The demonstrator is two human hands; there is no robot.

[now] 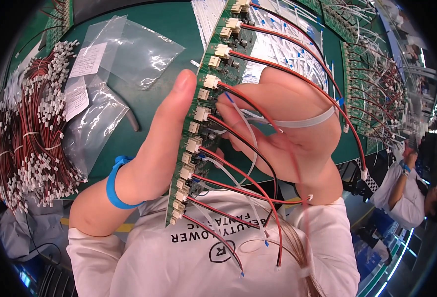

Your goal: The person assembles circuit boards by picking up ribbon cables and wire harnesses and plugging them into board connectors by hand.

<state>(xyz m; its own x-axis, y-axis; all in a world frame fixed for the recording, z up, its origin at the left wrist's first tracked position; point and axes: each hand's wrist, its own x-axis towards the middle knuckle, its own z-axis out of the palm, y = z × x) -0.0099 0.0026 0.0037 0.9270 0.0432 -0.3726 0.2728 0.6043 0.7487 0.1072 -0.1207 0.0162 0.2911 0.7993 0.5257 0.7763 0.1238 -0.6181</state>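
Note:
A long green circuit board [199, 105] stands tilted on edge in front of my chest. White connectors line it, and several red-and-black wire leads [282, 63] hang from them to the right. My left hand [165, 116] is closed on the board, its thumb along the left side; its other fingers are hidden behind. On the board's right side, my right hand [297, 131] has its fingertips drawn together close to the connectors. A white flat ribbon cable [305, 121] with a blue end runs across this hand and between its fingers. More white ribbon cables [252, 143] dangle from the board.
Bundled red-and-black leads [35, 133] with white plugs lie at the left of the green table [165, 24]. Clear plastic bags [139, 54] lie beside them. Loose white ribbon cables [282, 47] spread behind the board. More wired boards [362, 79] stand at right, near another person [401, 183].

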